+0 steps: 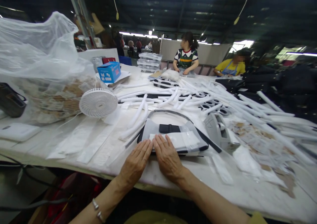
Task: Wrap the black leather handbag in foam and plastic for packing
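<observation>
Hands [137,159] on smooth white strip [179,140] atop dark-edged bag [169,128], curved pale tubes [139,110]

Left hand [136,159] and right hand [168,158] touch a bag [169,128].

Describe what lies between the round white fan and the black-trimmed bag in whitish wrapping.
Curved white tubes lie nearer the bag, whitish sheets nearer the fan, in the head view.

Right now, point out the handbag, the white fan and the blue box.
Handbag [169,128], head view: the dark tab on its front.
White fan [98,103], head view: its round front grille.
Blue box [107,73], head view: its printed side.
</observation>
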Action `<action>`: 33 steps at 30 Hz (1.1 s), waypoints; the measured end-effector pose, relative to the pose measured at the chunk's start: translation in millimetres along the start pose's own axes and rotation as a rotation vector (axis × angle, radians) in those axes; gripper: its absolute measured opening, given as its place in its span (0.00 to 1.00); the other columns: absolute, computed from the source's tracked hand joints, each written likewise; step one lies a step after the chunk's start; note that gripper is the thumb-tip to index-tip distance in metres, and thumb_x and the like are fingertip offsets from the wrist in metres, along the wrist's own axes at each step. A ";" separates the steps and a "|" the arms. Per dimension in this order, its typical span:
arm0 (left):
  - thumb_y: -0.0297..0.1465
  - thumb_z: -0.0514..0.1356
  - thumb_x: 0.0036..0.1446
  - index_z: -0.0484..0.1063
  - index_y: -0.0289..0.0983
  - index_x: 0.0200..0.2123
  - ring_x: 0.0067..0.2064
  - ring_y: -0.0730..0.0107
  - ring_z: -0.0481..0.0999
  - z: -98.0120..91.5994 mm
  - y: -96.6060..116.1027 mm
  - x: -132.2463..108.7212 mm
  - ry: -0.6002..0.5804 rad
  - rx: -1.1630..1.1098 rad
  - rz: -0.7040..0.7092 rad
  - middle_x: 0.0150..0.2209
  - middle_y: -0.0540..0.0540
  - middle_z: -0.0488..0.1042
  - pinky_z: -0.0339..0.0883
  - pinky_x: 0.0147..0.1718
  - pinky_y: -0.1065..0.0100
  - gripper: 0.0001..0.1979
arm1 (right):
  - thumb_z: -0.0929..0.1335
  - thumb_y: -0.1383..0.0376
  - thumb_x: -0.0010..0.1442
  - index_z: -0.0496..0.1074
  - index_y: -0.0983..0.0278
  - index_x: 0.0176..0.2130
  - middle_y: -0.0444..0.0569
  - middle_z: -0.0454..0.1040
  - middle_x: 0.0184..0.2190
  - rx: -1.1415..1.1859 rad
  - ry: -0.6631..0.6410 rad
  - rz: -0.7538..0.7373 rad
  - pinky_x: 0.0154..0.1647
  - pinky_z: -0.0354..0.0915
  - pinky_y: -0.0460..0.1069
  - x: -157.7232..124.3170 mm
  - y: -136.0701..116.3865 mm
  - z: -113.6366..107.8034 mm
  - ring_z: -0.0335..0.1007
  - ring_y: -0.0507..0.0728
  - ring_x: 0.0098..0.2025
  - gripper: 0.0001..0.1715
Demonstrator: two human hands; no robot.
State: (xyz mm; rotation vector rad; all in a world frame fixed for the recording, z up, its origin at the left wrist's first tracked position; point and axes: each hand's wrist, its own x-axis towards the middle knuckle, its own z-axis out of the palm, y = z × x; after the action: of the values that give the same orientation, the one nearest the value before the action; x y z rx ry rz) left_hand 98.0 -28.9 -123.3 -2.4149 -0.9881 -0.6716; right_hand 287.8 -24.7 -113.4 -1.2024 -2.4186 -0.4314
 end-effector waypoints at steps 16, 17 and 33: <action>0.19 0.48 0.61 0.63 0.30 0.52 0.39 0.58 0.75 -12.7 -26.0 46.6 -0.293 -0.003 0.124 0.39 0.39 0.74 0.71 0.38 0.60 0.16 | 0.75 0.55 0.51 0.57 0.70 0.63 0.61 0.63 0.62 0.058 -0.033 0.146 0.67 0.45 0.65 -1.6 7.1 -20.8 0.55 0.68 0.64 0.49; 0.19 0.48 0.60 0.64 0.30 0.50 0.37 0.58 0.74 -13.5 -27.2 50.0 -0.295 -0.003 0.125 0.37 0.40 0.73 0.71 0.36 0.59 0.15 | 0.76 0.54 0.50 0.57 0.70 0.63 0.61 0.64 0.61 0.049 -0.011 0.152 0.66 0.46 0.65 -1.0 8.1 -18.3 0.56 0.68 0.64 0.50; 0.18 0.46 0.61 0.57 0.32 0.61 0.46 0.56 0.74 -5.2 -27.4 45.3 -0.236 0.056 0.163 0.60 0.32 0.65 0.67 0.44 0.55 0.24 | 0.66 0.67 0.54 0.68 0.72 0.51 0.58 0.75 0.40 -0.075 0.040 0.090 0.45 0.64 0.56 14.0 16.6 8.3 0.69 0.63 0.41 0.24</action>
State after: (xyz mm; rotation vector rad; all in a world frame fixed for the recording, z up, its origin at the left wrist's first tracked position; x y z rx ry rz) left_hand 104.8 9.3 -87.0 -2.5317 -0.8728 -0.3039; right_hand 291.7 -1.8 -112.4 -1.3159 -2.3224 -0.5174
